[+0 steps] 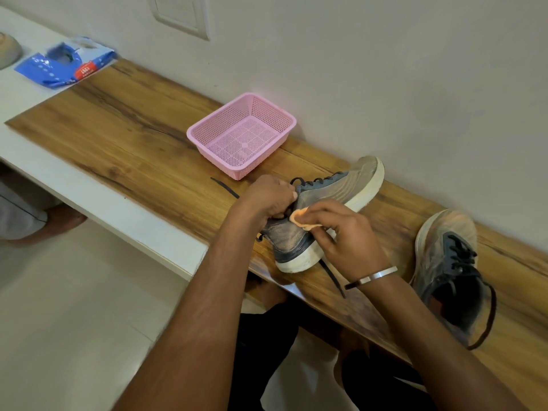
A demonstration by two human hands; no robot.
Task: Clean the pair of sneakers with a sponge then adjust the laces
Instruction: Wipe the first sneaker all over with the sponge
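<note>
Sponge pinched in your right hand, pressed to the side of the sneaker your left hand grips at the collar; its length runs away from both grips, toe toward the wall. Second sneaker waits beyond your right wrist. Pink basket past the left hand holds nothing.

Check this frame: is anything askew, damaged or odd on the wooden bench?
Mostly orderly. The grey sneaker being wiped is tipped on its side, its black laces loose and trailing over the wooden bench. The second grey sneaker has a lace hanging past the edge.
</note>
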